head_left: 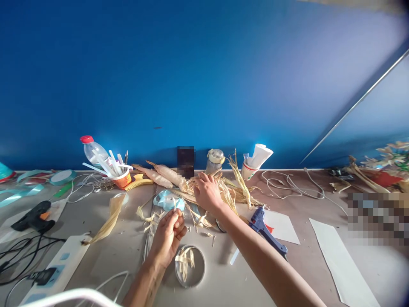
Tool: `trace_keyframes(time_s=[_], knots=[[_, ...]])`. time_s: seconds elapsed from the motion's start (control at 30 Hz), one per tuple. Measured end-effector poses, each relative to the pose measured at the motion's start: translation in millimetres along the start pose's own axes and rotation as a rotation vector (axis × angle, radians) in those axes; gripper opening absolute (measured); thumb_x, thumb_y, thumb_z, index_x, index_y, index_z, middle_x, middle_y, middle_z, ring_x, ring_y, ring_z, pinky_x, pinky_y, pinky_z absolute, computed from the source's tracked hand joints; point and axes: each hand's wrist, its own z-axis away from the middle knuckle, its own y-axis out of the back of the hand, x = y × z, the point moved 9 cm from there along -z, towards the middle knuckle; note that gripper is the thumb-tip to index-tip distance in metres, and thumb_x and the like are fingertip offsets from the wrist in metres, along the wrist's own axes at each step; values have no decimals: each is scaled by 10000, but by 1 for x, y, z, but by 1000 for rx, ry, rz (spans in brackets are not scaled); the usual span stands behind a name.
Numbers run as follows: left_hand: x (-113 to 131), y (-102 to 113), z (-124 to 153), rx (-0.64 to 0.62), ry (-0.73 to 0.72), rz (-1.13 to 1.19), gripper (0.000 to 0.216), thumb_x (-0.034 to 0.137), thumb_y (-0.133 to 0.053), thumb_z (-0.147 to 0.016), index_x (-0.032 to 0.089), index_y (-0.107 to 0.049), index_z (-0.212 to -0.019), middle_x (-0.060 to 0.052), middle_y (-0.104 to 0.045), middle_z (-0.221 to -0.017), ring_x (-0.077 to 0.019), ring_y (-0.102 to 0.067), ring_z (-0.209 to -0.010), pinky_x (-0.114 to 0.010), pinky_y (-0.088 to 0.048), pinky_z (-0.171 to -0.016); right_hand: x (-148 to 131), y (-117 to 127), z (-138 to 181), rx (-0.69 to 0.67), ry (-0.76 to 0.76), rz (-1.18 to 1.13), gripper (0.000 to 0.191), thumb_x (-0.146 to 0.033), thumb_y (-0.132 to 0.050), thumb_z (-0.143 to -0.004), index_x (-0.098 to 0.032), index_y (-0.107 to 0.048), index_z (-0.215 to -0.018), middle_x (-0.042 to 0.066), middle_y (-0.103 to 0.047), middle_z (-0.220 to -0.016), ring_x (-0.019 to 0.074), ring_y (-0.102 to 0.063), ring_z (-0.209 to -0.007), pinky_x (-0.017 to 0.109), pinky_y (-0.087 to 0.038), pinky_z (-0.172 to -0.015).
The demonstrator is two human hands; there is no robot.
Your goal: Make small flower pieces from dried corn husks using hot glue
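Observation:
My left hand (168, 235) is closed in a pinch on a small pale strip of corn husk (174, 202), held upright above the table. My right hand (207, 192) reaches further back, fingers curled down into a heap of dried corn husks (223, 189); whether it grips any I cannot tell for sure. A round clear dish (189, 265) with cut husk pieces lies just right of my left wrist. A light blue object (166, 199) sits behind my left hand.
A blue glue gun (266, 230) lies right of my right forearm, a black one (33, 216) far left by a power strip (56, 268). An orange cup of sticks (120, 175), a bottle (92, 151), a jar (214, 160), a paper cup (251, 168) and cables (287, 185) line the blue wall.

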Motion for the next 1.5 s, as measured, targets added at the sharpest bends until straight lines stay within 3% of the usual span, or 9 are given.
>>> trace_keyframes(time_s=[0.23, 0.53, 0.8, 0.93, 1.17, 1.27, 1.37, 1.43, 1.5], knots=[[0, 4, -4, 11, 1, -5, 217, 333, -633, -774, 153, -541, -696, 77, -335, -535, -40, -192, -453, -161, -240, -423, 3, -47, -46, -88, 59, 89, 205, -241, -469, -828, -163, -644, -902, 115, -486, -1305, 277, -407, -1081, 397, -338, -872], [-2, 6, -2, 42, 24, -28, 244, 360, -652, -746, 167, -534, -656, 77, -325, -523, -49, -176, -443, -179, -212, -419, 5, -56, -55, -91, 86, 59, 224, -245, -508, -802, -152, -643, -955, 117, -482, -1321, 283, -413, -1090, 406, -342, -879], [-4, 4, -1, 48, 33, -28, 221, 333, -661, -735, 146, -547, -704, 84, -343, -533, -29, -200, -435, -156, -221, -421, 32, 13, -5, 206, -31, -281, 436, -113, -355, -825, -125, -479, -1244, 111, -659, -1014, 223, -566, -937, 359, -423, -840], [-6, 2, -2, 36, 36, -30, 222, 308, -659, -735, 147, -522, -667, 87, -335, -515, -22, -206, -421, -153, -210, -408, 53, 42, 48, 198, -156, -421, 265, -221, -391, -855, -171, -623, -972, 49, -671, -768, 184, -606, -724, 284, -459, -682], [-5, 1, -4, -13, 2, -58, 219, 320, -661, -747, 134, -557, -696, 82, -347, -527, -23, -222, -428, -152, -220, -399, 89, 73, 104, 145, -386, -317, 292, -365, -466, -831, -185, -603, -646, -22, -549, -501, 123, -482, -475, 226, -370, -493], [-4, -1, -4, -36, -5, -75, 222, 310, -654, -758, 135, -548, -673, 76, -358, -534, -25, -235, -433, -157, -226, -406, 96, 81, 111, 157, -386, -308, 259, -344, -446, -847, -191, -627, -742, -17, -569, -546, 135, -509, -519, 240, -398, -526], [-4, -3, -4, -61, 6, -104, 254, 304, -650, -761, 141, -513, -622, 72, -372, -537, -25, -240, -428, -166, -232, -413, 86, 90, 110, 196, -247, -336, 253, -240, -447, -822, -205, -631, -992, 60, -644, -894, 190, -595, -790, 318, -473, -712], [-4, -3, -5, -62, 10, -117, 253, 310, -657, -752, 143, -517, -623, 71, -381, -536, -24, -238, -424, -169, -233, -414, 76, 100, 108, 263, -140, -309, 348, -184, -467, -778, -231, -605, -1094, 102, -538, -1181, 242, -529, -1044, 412, -441, -863], [-4, -2, -5, -50, 10, -122, 226, 308, -670, -739, 143, -544, -650, 73, -384, -533, -24, -240, -424, -167, -230, -414, 69, 106, 106, 319, -94, -313, 380, -141, -459, -754, -251, -614, -1083, 99, -471, -1259, 259, -461, -1144, 458, -400, -924]])
